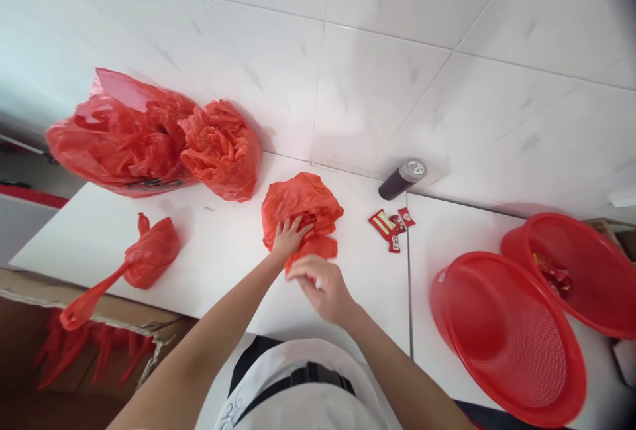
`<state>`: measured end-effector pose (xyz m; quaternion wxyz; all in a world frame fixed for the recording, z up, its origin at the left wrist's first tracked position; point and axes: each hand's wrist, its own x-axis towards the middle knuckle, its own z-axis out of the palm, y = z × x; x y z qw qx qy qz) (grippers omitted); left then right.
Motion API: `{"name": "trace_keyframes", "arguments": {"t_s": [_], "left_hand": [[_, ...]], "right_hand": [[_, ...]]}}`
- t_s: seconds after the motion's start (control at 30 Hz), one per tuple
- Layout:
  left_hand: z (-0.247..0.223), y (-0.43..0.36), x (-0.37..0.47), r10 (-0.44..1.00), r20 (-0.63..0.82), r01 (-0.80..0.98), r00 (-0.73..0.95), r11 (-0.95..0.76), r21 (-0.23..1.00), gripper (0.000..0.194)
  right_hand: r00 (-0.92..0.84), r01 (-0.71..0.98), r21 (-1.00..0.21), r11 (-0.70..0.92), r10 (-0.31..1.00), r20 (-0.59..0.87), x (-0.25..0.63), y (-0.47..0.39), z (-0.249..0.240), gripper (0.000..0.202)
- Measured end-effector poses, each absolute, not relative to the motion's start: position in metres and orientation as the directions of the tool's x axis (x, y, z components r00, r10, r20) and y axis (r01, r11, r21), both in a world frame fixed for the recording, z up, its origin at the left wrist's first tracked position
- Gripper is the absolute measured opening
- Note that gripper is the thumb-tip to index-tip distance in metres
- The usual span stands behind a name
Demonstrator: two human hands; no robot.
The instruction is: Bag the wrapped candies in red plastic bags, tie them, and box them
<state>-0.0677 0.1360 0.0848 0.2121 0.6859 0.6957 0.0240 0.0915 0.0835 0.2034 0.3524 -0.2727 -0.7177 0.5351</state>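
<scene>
A loose red plastic bag [301,191] lay on the white worktop [218,251] in the middle of the scene, directly in front of the person. The left hand [288,238] rested on it with the fingers spread wide, pressing into the folds. The right hand [325,287] was at the near edge of the same bag, thumb and fingers drawn in to a narrow gap; whether it pinched the plastic I could not tell.

Work on this bag looked partway along: it lay crumpled and fairly flat, with no gathered neck or knot to be seen. By contrast, a closed red bundle [153,254] to the left, its neck drawn into a long tail reaching past the near edge, seemed already finished. That tail hung over a cardboard box [34,284], where more red strips [102,350] showed.

At the far left stood a large red bag [114,138] and, touching it, a smaller red bag [223,158], both stuffed with crumpled red plastic, apparently a supply yet to be handled. To the right, small red packets [382,223] lay loose near a dark tumbler [396,183], and wrapped pieces [559,279] sat in the farther red basket [596,251].
</scene>
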Motion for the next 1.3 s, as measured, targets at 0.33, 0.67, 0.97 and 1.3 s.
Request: {"name": "trace_keyframes", "arguments": {"t_s": [0.33,0.67,0.97,1.3], "left_hand": [[0.156,0.158,-0.065,0.99,0.01,0.89,-0.138,0.12,0.439,0.054],[0.213,0.03,0.012,0.999,-0.033,0.414,0.016,0.024,0.91,0.015],[0.218,0.022,-0.008,0.805,-0.593,-0.31,-0.013,0.561,0.768,0.027],[0.216,0.004,-0.041,0.8,-0.547,-0.426,-0.246,0.417,0.803,0.03]], "right_hand": [[-0.252,-0.018,-0.998,-0.066,0.966,-0.06,0.193,0.065,0.246,0.016],[-0.425,0.128,-0.99,-0.061,0.899,-0.11,0.176,0.056,0.241,0.022],[-0.771,0.408,-0.853,0.326,0.623,-0.131,0.184,0.058,0.17,0.021],[-0.551,0.793,-0.436,0.426,0.806,-0.214,0.247,0.077,0.118,0.026]]}}
